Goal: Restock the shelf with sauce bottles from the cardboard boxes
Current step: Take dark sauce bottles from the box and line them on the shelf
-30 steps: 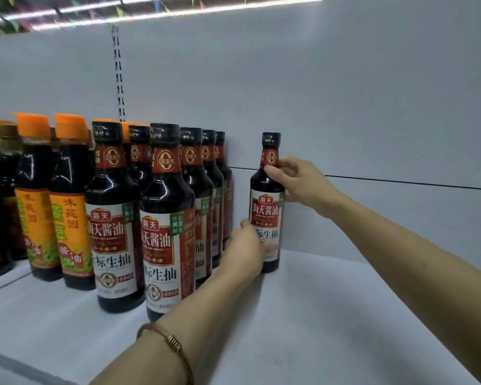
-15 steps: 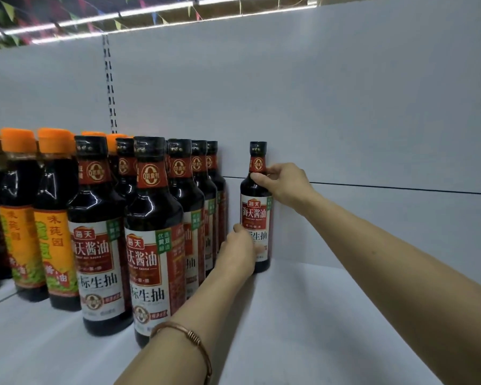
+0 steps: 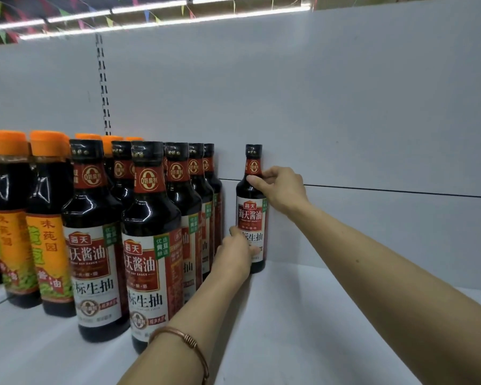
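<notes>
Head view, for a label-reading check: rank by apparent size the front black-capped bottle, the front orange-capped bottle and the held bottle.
1. front black-capped bottle, nearest the camera
2. front orange-capped bottle
3. held bottle, farthest back; real sizes unsure

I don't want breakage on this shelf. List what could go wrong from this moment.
1. The lone soy sauce bottle stands at the back panel, apart from the black-capped row. If the right hand at its neck and the left hand at its label let go unevenly, it might tip.
2. The left forearm passes close to the front bottle; pulling back carelessly could knock it off the shelf.
</notes>
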The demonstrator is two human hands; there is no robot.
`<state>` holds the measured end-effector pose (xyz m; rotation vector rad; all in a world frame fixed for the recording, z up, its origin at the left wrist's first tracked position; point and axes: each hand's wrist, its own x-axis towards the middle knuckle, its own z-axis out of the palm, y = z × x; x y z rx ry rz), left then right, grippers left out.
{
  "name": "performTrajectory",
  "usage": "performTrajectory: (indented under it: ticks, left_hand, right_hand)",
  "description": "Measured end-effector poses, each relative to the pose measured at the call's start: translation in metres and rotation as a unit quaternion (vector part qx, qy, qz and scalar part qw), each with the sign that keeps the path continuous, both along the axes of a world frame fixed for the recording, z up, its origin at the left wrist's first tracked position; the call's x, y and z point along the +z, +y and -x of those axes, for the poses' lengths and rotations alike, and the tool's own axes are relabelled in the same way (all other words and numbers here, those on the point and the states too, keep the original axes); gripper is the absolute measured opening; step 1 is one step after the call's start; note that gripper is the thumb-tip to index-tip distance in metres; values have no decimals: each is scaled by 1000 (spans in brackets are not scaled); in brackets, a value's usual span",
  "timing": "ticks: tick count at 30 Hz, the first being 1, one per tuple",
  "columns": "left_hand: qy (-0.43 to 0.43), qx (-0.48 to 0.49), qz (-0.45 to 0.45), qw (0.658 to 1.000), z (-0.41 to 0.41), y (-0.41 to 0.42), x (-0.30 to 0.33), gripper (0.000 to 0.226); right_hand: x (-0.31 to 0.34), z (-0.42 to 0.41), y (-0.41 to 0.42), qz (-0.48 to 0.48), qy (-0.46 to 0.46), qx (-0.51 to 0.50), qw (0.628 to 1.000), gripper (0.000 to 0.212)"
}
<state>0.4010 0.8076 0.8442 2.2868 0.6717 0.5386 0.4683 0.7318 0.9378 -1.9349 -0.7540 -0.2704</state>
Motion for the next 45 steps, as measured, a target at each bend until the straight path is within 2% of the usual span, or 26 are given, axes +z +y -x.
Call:
performTrajectory:
  ticks: [3, 7, 9, 13, 16, 18, 22, 25, 30, 32, 35, 39, 45]
  left_hand:
    - [5, 6, 22, 1000, 4, -3, 1, 46]
    - [-8, 6, 103, 995, 16, -10, 0, 50]
    - [5, -2, 100, 995, 27, -18, -4, 51]
    - [-23, -60, 75, 995, 55, -42, -5, 45]
    - [-51, -77, 58, 994, 86, -54, 4, 51]
    - [-65, -68, 19, 995, 112, -54, 9, 57]
    - [-116, -43, 26, 992, 177, -59, 16, 43]
    - [-145, -9, 71, 987, 229, -64, 9, 26]
    - [-191, 71, 106, 973, 309, -58, -16, 18]
    - [-186, 93, 107, 972, 339, -51, -20, 23]
    - [-184, 115, 103, 971, 389, -37, -23, 38]
    - [-154, 154, 82, 972, 466, -11, -25, 35]
    - [-113, 210, 39, 970, 588, 48, -47, 49]
  right_hand:
    - [-1, 14, -10, 9, 17, 28, 999, 47]
    - [-7, 34, -38, 28, 21, 56, 998, 61]
    - [-11, 42, -53, 31, 19, 69, 997, 65]
    - [-18, 65, -79, 24, 9, 132, 991, 57]
    - [-23, 84, -94, 28, 2, 187, 982, 49]
    - [-24, 96, -101, 40, -2, 230, 972, 43]
    - [-21, 131, -104, 19, -2, 310, 950, 37]
    - [-24, 159, -94, 18, 5, 352, 936, 38]
    - [-25, 218, -72, 55, -8, 418, 907, 56]
    - [-25, 245, -58, 67, -10, 440, 895, 52]
    - [-31, 293, -32, 86, -32, 462, 882, 58]
    - [-43, 366, 10, 98, -43, 496, 862, 47]
    - [-73, 475, 77, 103, -23, 537, 837, 44]
